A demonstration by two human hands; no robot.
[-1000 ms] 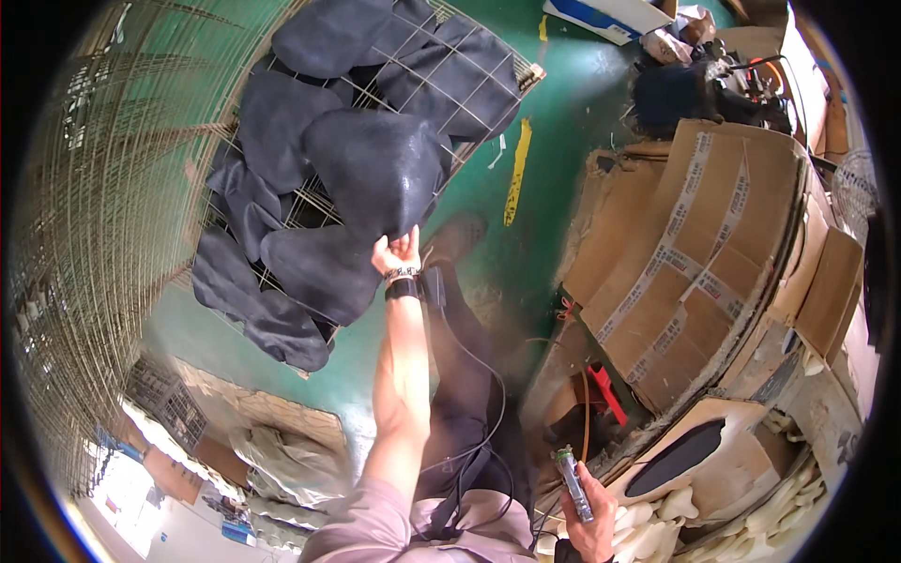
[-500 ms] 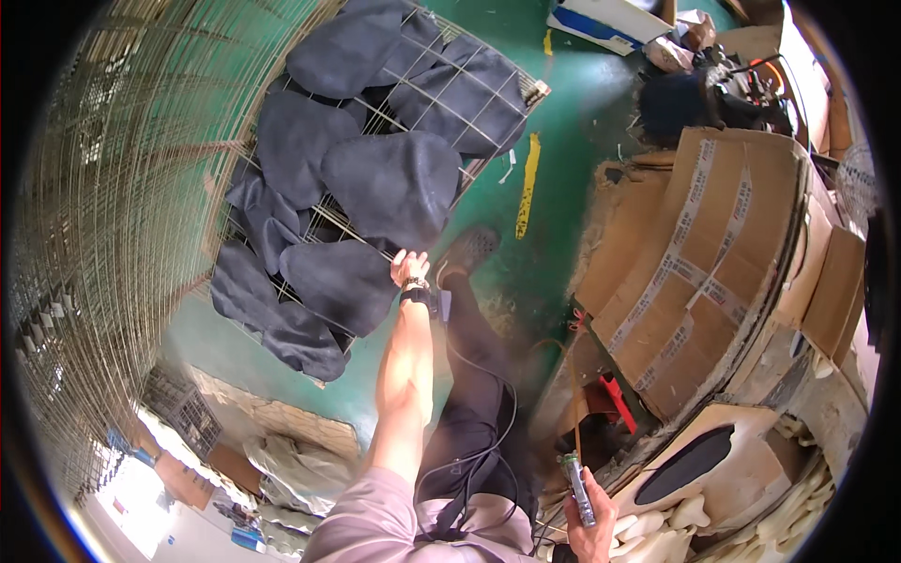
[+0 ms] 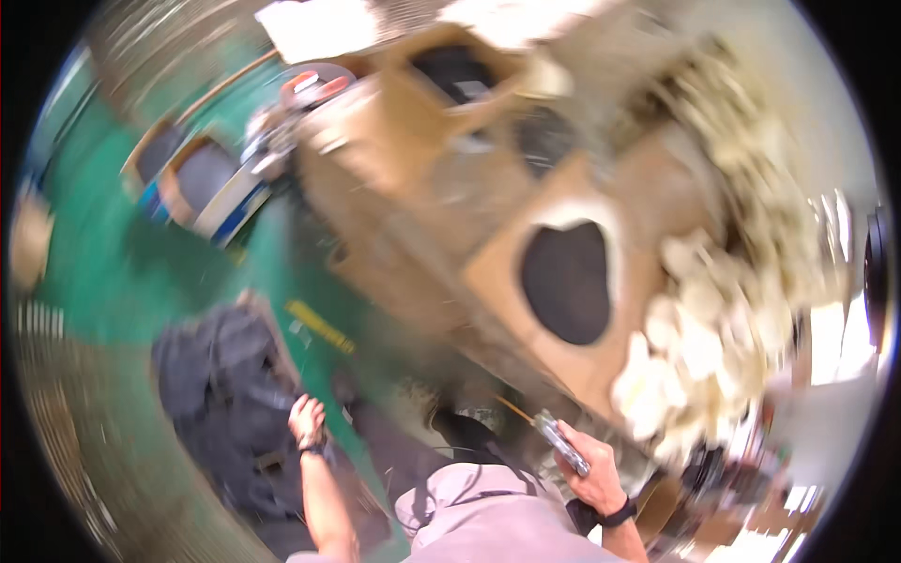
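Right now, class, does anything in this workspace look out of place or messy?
Yes. A heap of pale scraps spills beside the dark cut-out piece on a cardboard sheet. Dark pieces lie piled by the left hand. Motion blur hides details.

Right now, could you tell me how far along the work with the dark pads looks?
Several dark pads already lie on the wire rack. In hand: the left hand reaches toward them, and the right hand grips a slim tool. One dark pad remains on the cardboard. The view is blurred.
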